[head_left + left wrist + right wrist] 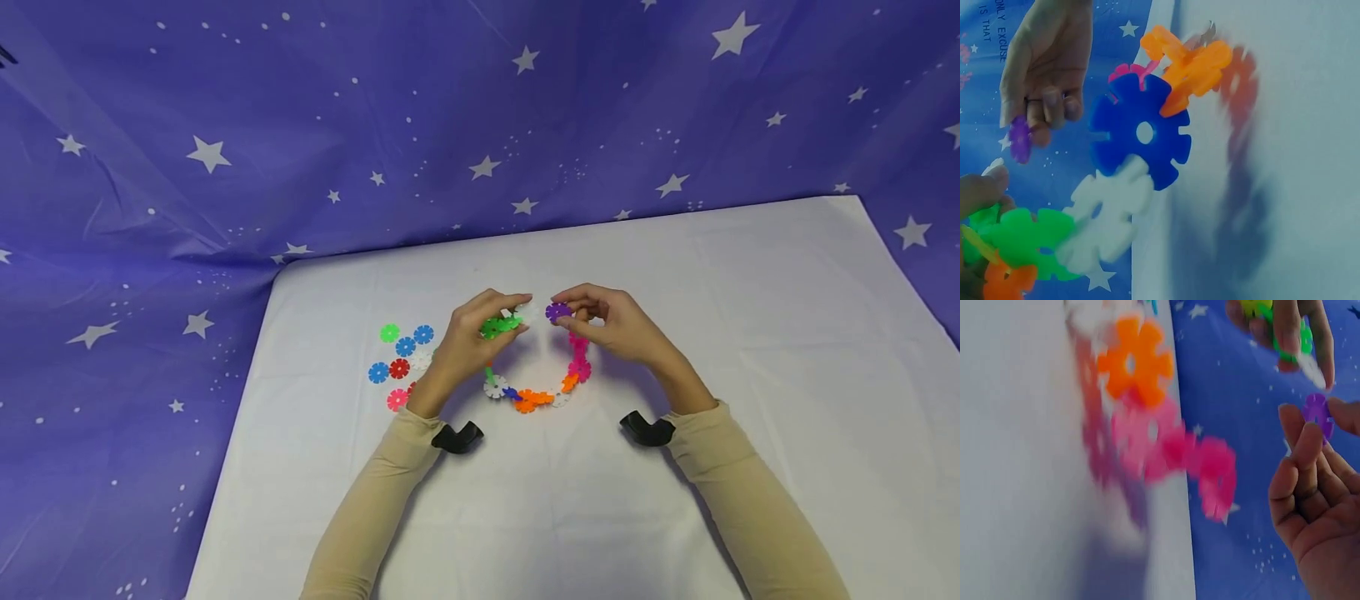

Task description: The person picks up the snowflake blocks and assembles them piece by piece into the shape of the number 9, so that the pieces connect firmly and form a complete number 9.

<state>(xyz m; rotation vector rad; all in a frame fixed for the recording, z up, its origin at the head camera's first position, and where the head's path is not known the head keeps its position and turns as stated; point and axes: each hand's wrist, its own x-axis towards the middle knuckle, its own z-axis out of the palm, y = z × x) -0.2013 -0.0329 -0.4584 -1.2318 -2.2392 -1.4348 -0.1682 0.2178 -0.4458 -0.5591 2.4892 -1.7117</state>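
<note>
A chain of toothed plastic snowflake discs curves between the hands, with an orange disc (pixel 527 402), a dark blue disc (pixel 1125 132) and pink discs (pixel 1150 434) among its links. My left hand (pixel 474 335) grips the chain's left end, by the green discs (pixel 492 327). A white disc (pixel 1311 370) sticks out past its fingertips. Between thumb and fingers my right hand (pixel 617 323) pinches a purple snowflake disc (pixel 557 312), held across a small gap from the white one. In the right wrist view the pink end hangs apart from the purple disc.
Left of the left forearm lie loose discs: a green disc (pixel 389 333), blue discs (pixel 378 372), a red disc (pixel 399 368) and a pink disc (pixel 397 400), several in all. Beneath is a white-covered table (pixel 555 517); a purple star-patterned cloth (pixel 420 125) hangs behind it.
</note>
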